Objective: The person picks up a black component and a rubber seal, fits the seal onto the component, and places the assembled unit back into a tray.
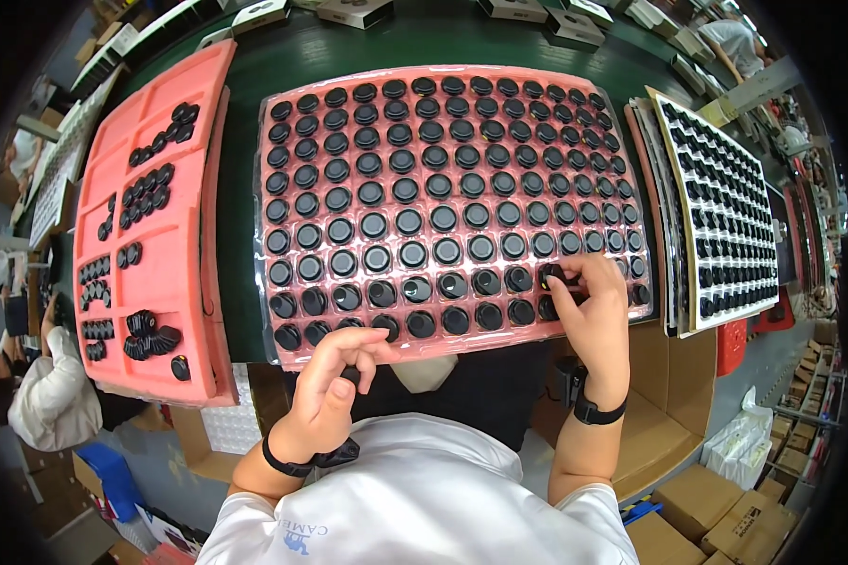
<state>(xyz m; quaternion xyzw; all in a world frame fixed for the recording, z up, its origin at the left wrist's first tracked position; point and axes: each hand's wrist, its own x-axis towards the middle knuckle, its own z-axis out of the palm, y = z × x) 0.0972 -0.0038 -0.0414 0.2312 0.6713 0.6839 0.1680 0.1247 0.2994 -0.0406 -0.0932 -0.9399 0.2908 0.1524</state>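
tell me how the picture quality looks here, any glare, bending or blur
Head view: strong fisheye bending, so the pink tray of black caps bows and the corners go black; soft glare on its clear plastic cover and the green table; even overhead light, faint shadows; centre sharp, both the left hand and right hand; the rim is smeared.

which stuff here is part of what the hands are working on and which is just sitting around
In hand:
- clear tray of black caps
- right hand pinching a cap in the tray
- left hand at the tray's near edge, holding something dark

Lying about:
- pink foam tray with a few loose parts
- stacked trays on the right
- cardboard boxes
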